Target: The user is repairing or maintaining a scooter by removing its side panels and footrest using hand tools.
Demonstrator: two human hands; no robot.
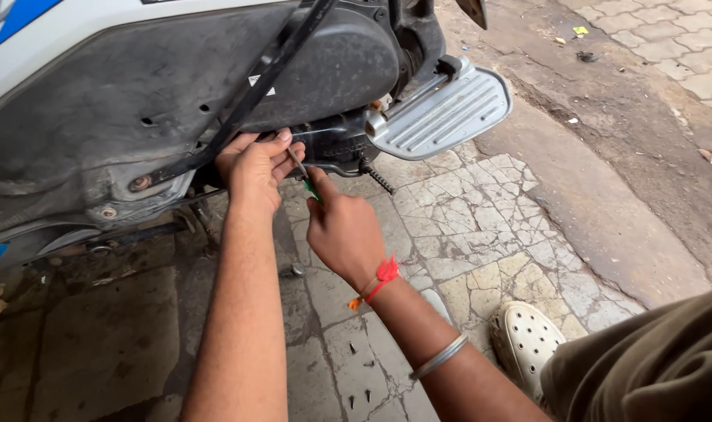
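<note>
A scooter's dusty black underside panel fills the upper left. My left hand reaches up under its lower edge, fingers pinching the metal shaft of a screwdriver. My right hand is closed around the screwdriver's green handle, just below and right of the left hand. A red thread is tied on my right wrist and a metal bangle sits further down the forearm. A black cable hangs diagonally across the panel down to a bolt at the left.
A silver ribbed footrest folds out at the upper middle, with a spring beneath it. Small screws lie on the cracked stone paving. A small metal part rests on the ground. My white perforated clog is at lower right.
</note>
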